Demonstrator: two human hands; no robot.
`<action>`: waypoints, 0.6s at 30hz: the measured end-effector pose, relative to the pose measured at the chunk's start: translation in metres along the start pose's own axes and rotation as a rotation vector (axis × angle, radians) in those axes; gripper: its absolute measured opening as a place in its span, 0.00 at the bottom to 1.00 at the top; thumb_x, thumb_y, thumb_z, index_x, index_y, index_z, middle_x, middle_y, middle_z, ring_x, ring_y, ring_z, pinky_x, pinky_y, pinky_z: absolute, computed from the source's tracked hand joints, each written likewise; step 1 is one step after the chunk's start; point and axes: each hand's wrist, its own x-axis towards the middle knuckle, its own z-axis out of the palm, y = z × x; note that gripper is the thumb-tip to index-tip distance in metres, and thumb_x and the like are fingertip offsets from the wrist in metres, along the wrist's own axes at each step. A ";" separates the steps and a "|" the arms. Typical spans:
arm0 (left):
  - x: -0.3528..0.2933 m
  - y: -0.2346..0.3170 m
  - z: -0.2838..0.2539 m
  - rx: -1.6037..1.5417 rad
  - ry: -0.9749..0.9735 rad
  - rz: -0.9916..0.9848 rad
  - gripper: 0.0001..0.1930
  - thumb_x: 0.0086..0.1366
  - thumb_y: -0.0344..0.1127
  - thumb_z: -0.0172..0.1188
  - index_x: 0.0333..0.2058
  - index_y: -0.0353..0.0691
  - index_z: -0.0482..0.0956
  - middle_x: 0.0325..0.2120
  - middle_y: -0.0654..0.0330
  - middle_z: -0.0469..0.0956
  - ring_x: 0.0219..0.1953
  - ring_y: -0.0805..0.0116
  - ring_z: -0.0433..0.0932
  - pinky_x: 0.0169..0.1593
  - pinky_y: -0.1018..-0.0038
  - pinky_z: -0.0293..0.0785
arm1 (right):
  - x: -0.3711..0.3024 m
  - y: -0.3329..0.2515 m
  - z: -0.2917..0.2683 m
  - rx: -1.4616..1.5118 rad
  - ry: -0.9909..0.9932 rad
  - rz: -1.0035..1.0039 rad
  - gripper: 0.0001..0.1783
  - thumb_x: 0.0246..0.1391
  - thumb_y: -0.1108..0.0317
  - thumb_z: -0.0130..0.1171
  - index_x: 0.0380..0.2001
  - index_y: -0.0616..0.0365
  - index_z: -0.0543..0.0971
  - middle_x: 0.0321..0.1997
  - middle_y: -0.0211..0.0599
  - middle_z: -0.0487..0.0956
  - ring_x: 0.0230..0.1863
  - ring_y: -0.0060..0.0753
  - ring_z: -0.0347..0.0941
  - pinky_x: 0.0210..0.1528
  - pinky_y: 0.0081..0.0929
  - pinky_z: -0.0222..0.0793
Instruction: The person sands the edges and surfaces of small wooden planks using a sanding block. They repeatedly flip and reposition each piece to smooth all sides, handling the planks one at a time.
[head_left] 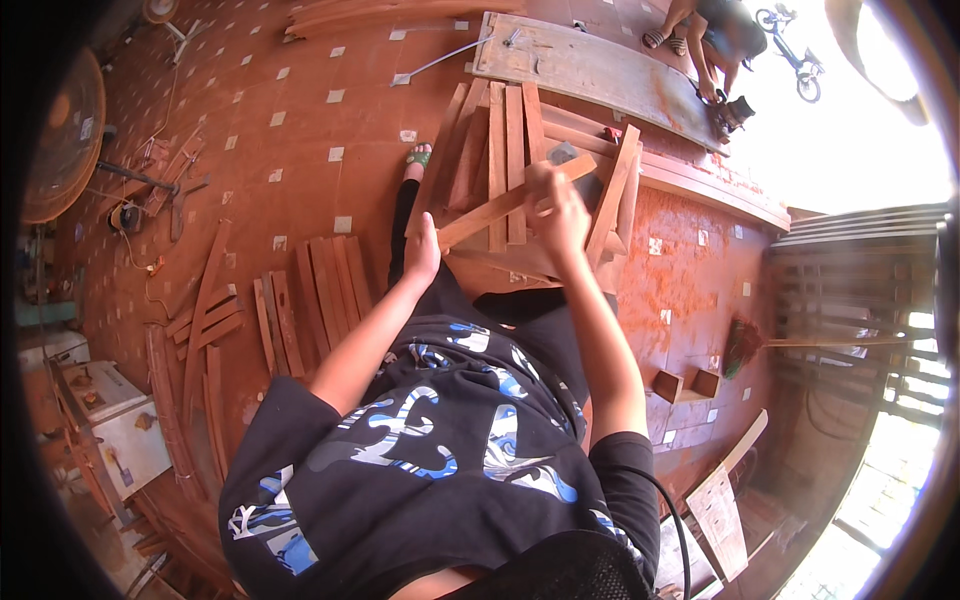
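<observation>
In the middle of the frame, a person in a black shirt holds one long wooden slat (505, 203) that lies slanted across a stack of slats (500, 150). The left hand (422, 252) is closed around the low end of the slat. The right hand (558, 212) is curled shut on the slat further up, near its high end.

The stack under it looks loose, with pieces leaning this way and that. If the person pushes hard, I think the stack could slide and the slat could slip out. The wood looks rough, so a sliding hand could get a splinter. A foot in a green sandal (418, 157) sits just beside the stack, so a falling piece could hit the toes.

More slats (310, 300) lie on the red floor (300, 180) to the left. At the top right, another person (712, 50) works with a power tool (735, 112) on a long plank (600, 70).
</observation>
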 end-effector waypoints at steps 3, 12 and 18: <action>0.006 -0.004 0.005 0.030 0.040 0.007 0.40 0.76 0.67 0.35 0.25 0.35 0.78 0.17 0.56 0.77 0.24 0.64 0.80 0.32 0.65 0.72 | 0.034 0.050 -0.010 -0.201 0.150 0.162 0.30 0.49 0.59 0.69 0.56 0.54 0.76 0.52 0.41 0.83 0.44 0.47 0.83 0.43 0.42 0.82; -0.017 0.025 0.003 -0.379 -0.229 -0.100 0.32 0.78 0.62 0.34 0.47 0.37 0.77 0.13 0.65 0.67 0.14 0.77 0.64 0.19 0.78 0.59 | -0.014 -0.027 0.007 -0.011 0.061 0.149 0.32 0.46 0.63 0.71 0.55 0.62 0.77 0.52 0.49 0.82 0.48 0.52 0.81 0.50 0.42 0.79; -0.015 0.027 -0.002 -0.546 -0.302 -0.210 0.29 0.80 0.57 0.35 0.55 0.39 0.75 0.16 0.69 0.63 0.14 0.80 0.58 0.19 0.80 0.53 | -0.053 -0.101 0.002 0.179 -0.166 -0.180 0.31 0.43 0.65 0.70 0.54 0.56 0.76 0.49 0.42 0.81 0.40 0.47 0.82 0.37 0.40 0.81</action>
